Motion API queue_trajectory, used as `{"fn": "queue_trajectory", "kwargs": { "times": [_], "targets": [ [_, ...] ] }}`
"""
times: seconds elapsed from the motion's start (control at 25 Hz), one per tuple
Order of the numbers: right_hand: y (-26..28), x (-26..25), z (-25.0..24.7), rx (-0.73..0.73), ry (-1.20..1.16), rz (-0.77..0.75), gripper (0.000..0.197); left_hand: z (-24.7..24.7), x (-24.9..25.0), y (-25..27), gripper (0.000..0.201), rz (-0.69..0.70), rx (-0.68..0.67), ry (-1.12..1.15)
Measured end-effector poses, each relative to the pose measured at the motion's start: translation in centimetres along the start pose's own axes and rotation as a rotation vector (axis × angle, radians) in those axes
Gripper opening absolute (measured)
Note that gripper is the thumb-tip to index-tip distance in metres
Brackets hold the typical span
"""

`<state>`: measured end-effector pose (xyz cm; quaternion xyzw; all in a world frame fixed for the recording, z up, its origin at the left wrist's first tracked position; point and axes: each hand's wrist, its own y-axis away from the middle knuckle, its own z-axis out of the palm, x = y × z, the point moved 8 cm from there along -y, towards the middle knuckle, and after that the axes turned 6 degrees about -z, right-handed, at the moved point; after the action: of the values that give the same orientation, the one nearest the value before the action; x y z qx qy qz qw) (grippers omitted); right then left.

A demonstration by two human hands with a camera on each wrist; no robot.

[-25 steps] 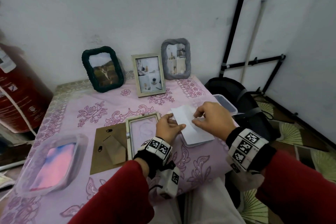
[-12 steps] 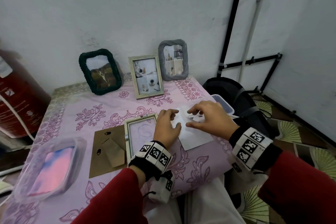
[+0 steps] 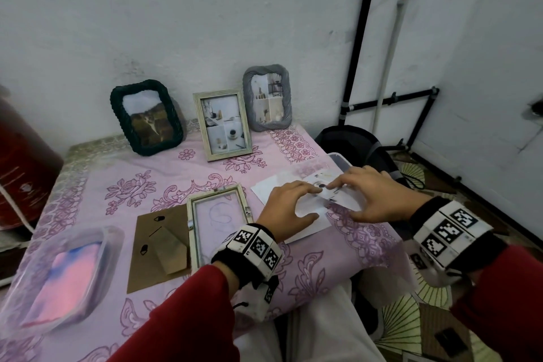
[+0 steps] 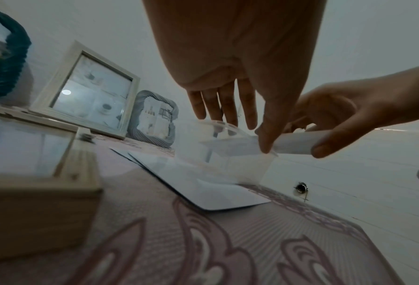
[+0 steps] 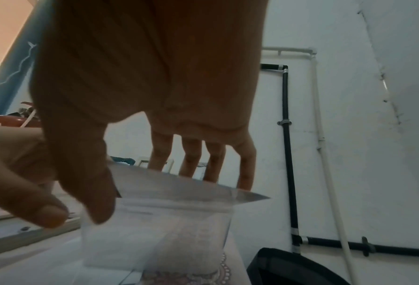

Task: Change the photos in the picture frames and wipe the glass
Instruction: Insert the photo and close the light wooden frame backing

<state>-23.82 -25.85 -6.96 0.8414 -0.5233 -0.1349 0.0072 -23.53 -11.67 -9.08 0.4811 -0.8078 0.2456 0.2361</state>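
Note:
A small photo (image 3: pixel 332 192) hangs picture side up over a clear plastic box (image 3: pixel 338 157) at the table's right edge. My right hand (image 3: pixel 355 197) pinches it, fingers on top and thumb below, as the right wrist view shows (image 5: pixel 179 187). My left hand (image 3: pixel 304 200) has straight fingers touching the photo's left end, its thumb over a white sheet (image 3: pixel 273 188) lying flat. The pale wooden frame (image 3: pixel 217 214) lies face down and empty, its brown backing board (image 3: pixel 158 244) to its left.
Three frames stand against the wall: dark green (image 3: pixel 147 117), pale wood (image 3: pixel 221 123) and grey (image 3: pixel 267 97). A clear tub with a pink and blue cloth (image 3: pixel 61 276) sits at the near left. A black bag (image 3: pixel 355 144) lies right of the table.
The white sheet that both hands held now lies flat on the table. My right hand has taken up a small photo over the clear box, and my left fingers have moved onto it.

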Motion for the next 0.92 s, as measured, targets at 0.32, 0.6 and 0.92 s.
{"fn": "queue_trajectory", "kwargs": {
  "times": [0.32,0.6,0.92],
  "targets": [
    [0.4,-1.7,-4.3,0.469,-0.222,-0.17,0.01,-0.6,0.7,-1.2,0.012,-0.028,0.148,0.243],
    [1.2,0.9,-7.1,0.855,-0.314,0.024,0.038,-4.1,-0.6,-1.0,0.002,-0.078,0.363,0.49],
    [-1.5,-1.4,-5.6,0.928,-0.774,0.02,0.019,-8.7,-2.0,0.2,0.015,-0.161,0.507,0.738]
  ]
}}
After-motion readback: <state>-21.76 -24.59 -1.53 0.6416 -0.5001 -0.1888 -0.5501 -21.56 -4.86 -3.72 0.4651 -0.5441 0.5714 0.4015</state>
